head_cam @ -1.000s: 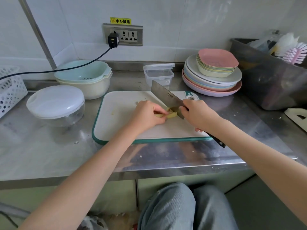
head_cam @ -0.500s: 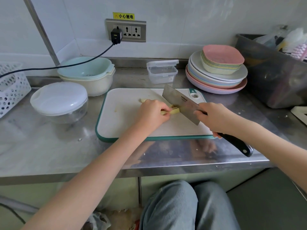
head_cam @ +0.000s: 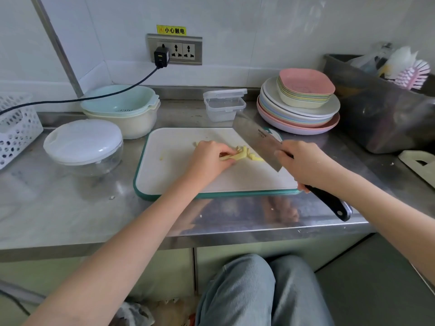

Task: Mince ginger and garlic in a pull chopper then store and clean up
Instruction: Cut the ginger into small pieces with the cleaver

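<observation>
Left of the fingers, the lidded pull chopper (head_cam: 83,147) looks empty. The left hand (head_cam: 210,161) pinches ginger strips (head_cam: 240,155) on the cutting board (head_cam: 174,175); the right hand (head_cam: 303,164) grips the cleaver (head_cam: 259,140) beside them.

Worktop (head_cam: 70,208): brushed metal, glossy, reflective along the lower edge. Cutting board (head_cam: 179,175): smooth matt white plastic with a green rim. Knife (head_cam: 259,140): polished metal blade, black glossy handle. Chopper (head_cam: 82,147), centre left: matt white plastic lid over a clear bowl. Basket (head_cam: 16,128), far left: perforated white plastic. Wall (head_cam: 259,31): glossy white tile.
</observation>
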